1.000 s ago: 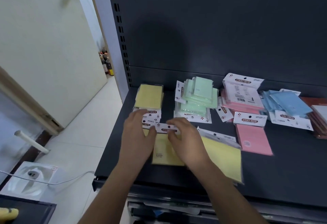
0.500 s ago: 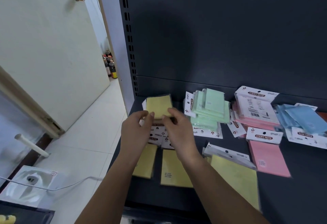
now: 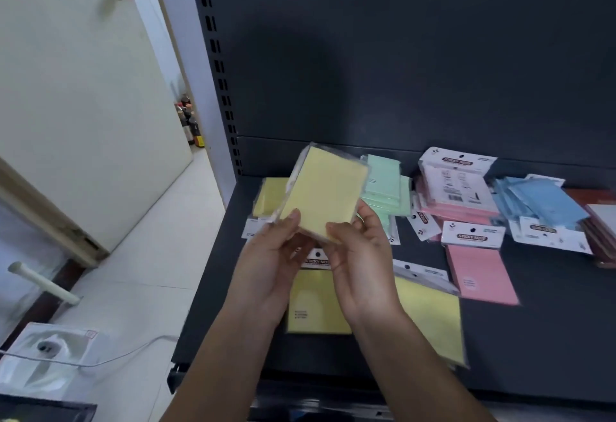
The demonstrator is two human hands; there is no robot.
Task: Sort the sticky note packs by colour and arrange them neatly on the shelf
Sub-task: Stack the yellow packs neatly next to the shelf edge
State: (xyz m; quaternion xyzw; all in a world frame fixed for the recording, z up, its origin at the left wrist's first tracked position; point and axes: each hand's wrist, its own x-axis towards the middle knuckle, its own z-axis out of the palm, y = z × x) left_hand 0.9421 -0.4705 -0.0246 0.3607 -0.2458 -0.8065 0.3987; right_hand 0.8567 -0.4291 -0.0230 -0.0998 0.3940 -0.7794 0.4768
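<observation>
My left hand (image 3: 270,261) and my right hand (image 3: 361,255) together hold a bundle of yellow sticky note packs (image 3: 325,193) tilted up above the dark shelf (image 3: 533,348). Another yellow pack (image 3: 270,196) lies behind at the back left. Two yellow packs lie flat below my hands, one (image 3: 316,305) in the middle and one (image 3: 430,318) to its right. Green packs (image 3: 386,188) are piled behind my right hand. Pink packs (image 3: 456,195) form a stack further right, with a single pink pack (image 3: 480,271) in front. Blue packs (image 3: 540,201) lie at the far right.
A dark red pile (image 3: 603,221) sits at the shelf's right edge. The slotted upright (image 3: 216,64) bounds the shelf on the left. Beyond it are a cream door (image 3: 76,88), tiled floor, a white fan (image 3: 46,351) with a cable, and bottles (image 3: 190,121).
My hands went from pressing on the flat yellow packs to the back-left pile, gathered yellow packs and lifted the bundle up, tilted. The camera moved closer to the shelf.
</observation>
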